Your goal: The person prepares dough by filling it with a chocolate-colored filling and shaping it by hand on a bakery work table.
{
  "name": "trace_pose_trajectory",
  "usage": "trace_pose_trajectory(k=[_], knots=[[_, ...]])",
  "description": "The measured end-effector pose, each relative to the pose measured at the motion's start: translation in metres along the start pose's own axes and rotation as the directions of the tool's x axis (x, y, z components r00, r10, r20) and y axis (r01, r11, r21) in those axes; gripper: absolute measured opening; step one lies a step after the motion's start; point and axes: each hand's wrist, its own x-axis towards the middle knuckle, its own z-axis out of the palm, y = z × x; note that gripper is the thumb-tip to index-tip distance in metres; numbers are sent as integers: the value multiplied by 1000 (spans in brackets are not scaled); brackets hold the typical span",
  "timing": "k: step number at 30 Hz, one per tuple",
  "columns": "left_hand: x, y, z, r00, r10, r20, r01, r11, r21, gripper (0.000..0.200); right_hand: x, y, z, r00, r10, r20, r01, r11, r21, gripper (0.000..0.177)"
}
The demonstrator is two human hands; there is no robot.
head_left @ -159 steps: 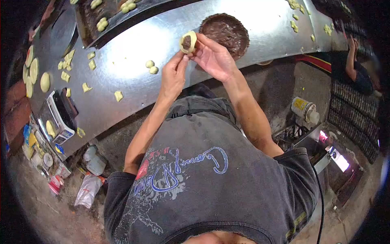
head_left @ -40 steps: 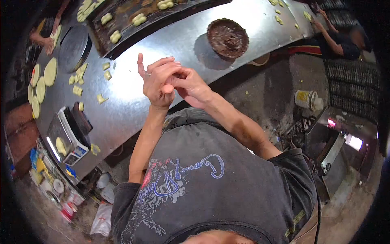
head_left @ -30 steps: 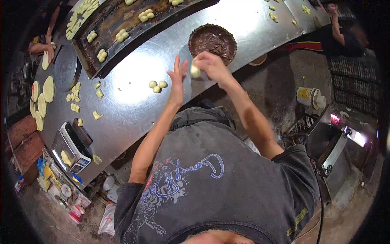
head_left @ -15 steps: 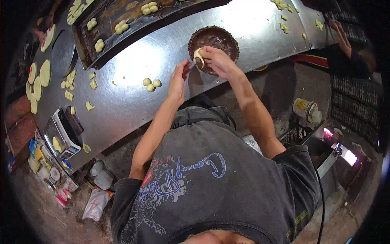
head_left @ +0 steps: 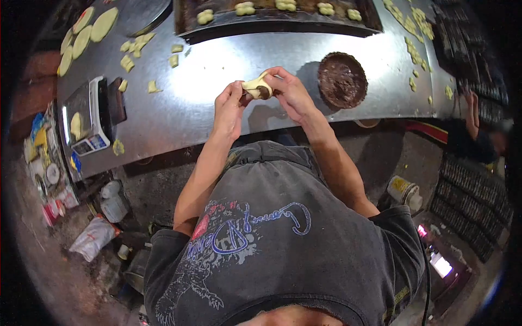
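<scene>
A pale piece of dough (head_left: pixel 252 85) with a lump of dark brown filling (head_left: pixel 263 93) is stretched between my two hands above the near part of the metal table. My left hand (head_left: pixel 229 110) pinches its left end between thumb and fingers. At the opposite end, my right hand (head_left: pixel 294 96) grips the dough, thumb close to the filling. To the right of my hands stands a round bowl (head_left: pixel 342 87) coated inside with a dark brown paste; neither hand touches it.
A dark baking tray (head_left: pixel 283 24) with several dough clusters lies along the back. Flattened dough ovals (head_left: pixel 104 24), cut dough pieces (head_left: pixel 127 63) and a scale (head_left: pixel 99 117) occupy the left. More dough pieces (head_left: pixel 413 51) lie at right, near another person's arm (head_left: pixel 472 114).
My right hand has come away from the bowl with the dough and filling, and my left hand has closed on the dough. The view has turned; three dough balls no longer show.
</scene>
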Motion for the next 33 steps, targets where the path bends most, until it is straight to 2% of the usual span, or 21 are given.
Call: trace_pose_trajectory(k=[3, 6, 7, 10, 12, 13, 16, 17, 20, 21, 23, 24, 25, 28, 29, 32, 33], knots=[[-11, 16, -21, 998, -34, -51, 19, 963, -269, 28, 4, 6, 33, 994, 5, 112, -23, 986, 162, 24], [-22, 39, -35, 995, 101, 12, -90, 933, -348, 32, -3, 4, 62, 990, 27, 141, -57, 974, 219, 32], [-25, 47, -42, 987, 135, 82, -97, 928, -361, 39, -6, 4, 71, 992, -33, 126, 12, 987, 163, 36], [-42, 67, -43, 954, 218, 208, -194, 972, -131, 48, -11, 8, 90, 972, -212, 102, 213, 977, 1, 45], [-45, 66, -50, 953, 216, 213, -211, 976, -47, 55, -12, 12, 99, 941, -326, 92, 335, 937, -99, 50], [-46, 67, -51, 948, 227, 222, -234, 972, 3, 55, -12, 15, 102, 921, -384, 72, 390, 904, -173, 42], [-44, 69, -54, 950, 232, 209, -251, 966, 69, 51, -17, 22, 109, 932, -361, -1, 353, 911, -211, 32], [-44, 69, -54, 950, 233, 207, -254, 963, 86, 47, -18, 26, 111, 916, -401, -24, 387, 897, -213, 23], [-46, 65, -52, 933, 257, 254, -298, 945, 137, 36, -29, 19, 104, 955, -295, -18, 272, 900, -342, 23], [-46, 63, -51, 921, 270, 279, -320, 935, 153, 32, -32, 17, 100, 965, -262, -17, 245, 920, -308, 23], [-43, 62, -54, 790, 437, 430, -603, 678, 420, 28, -35, 13, 92, 980, -198, -9, 190, 952, -239, 24], [-41, 63, -54, 703, 484, 521, -711, 488, 507, 27, -37, 12, 89, 972, -235, -27, 221, 942, -251, 23], [-40, 66, -51, 634, 485, 602, -772, 356, 527, 28, -38, 13, 88, 961, -273, -44, 252, 931, -265, 23], [-41, 72, -37, 660, 462, 593, -744, 294, 600, 34, -40, 13, 82, 924, -382, 3, 368, 888, -274, 19], [-43, 74, -28, 711, 456, 535, -695, 334, 637, 45, -41, 12, 82, 909, -415, 38, 409, 872, -269, 18], [-39, 75, -13, 870, 290, 399, -468, 739, 484, 55, -51, 4, 84, 872, -482, 88, 490, 861, -137, 13], [-35, 71, -11, 853, 283, 438, -470, 780, 412, 52, -49, 3, 82, 888, -455, 66, 459, 884, -85, 15]])
